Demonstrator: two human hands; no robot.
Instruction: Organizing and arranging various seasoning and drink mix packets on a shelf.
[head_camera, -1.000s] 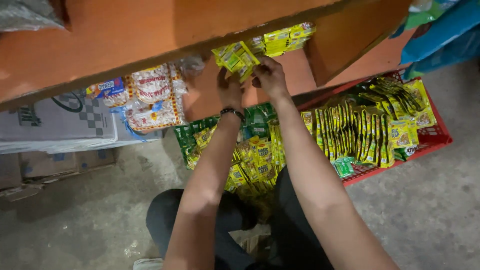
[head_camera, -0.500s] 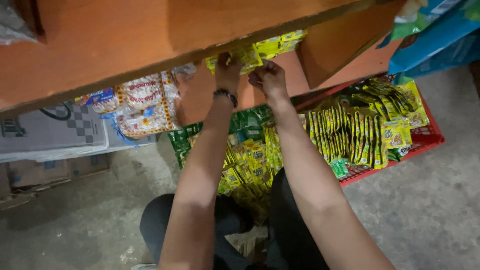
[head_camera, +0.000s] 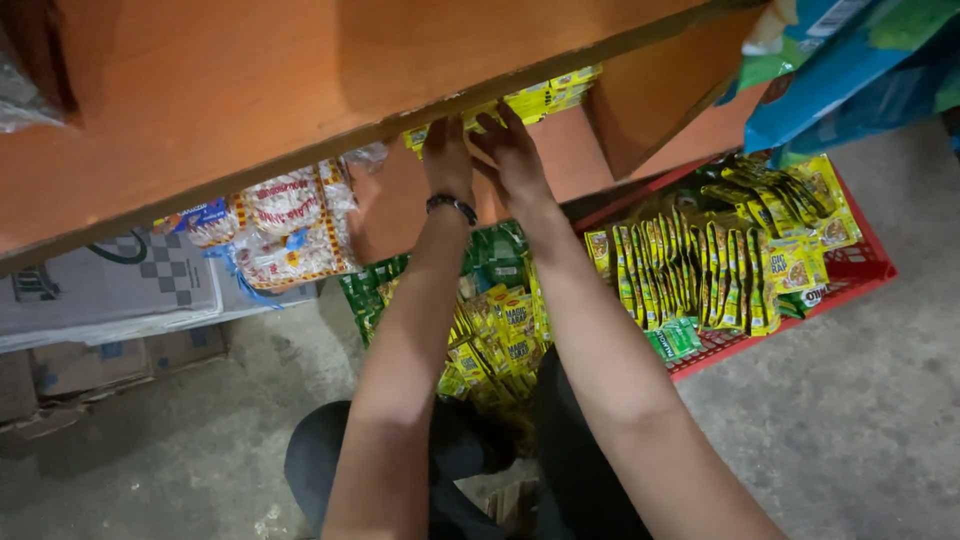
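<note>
My left hand (head_camera: 447, 158), with a dark band at the wrist, and my right hand (head_camera: 513, 150) reach side by side under the edge of an orange wooden shelf (head_camera: 300, 80). Both hands press on a row of yellow sachet packets (head_camera: 540, 98) on the lower shelf. The fingertips are partly hidden by the shelf edge, so the grip is unclear. Below my arms lies a green box of yellow and green sachets (head_camera: 500, 330).
A red crate (head_camera: 860, 270) full of yellow sachets stands on the concrete floor at the right. Bagged noodle packs (head_camera: 285, 225) and cardboard boxes (head_camera: 110, 290) sit at the left. Blue and green bags (head_camera: 850, 60) hang at the top right.
Both hands have pushed the yellow packets further back under the shelf edge. The camera has moved closer to the shelf.
</note>
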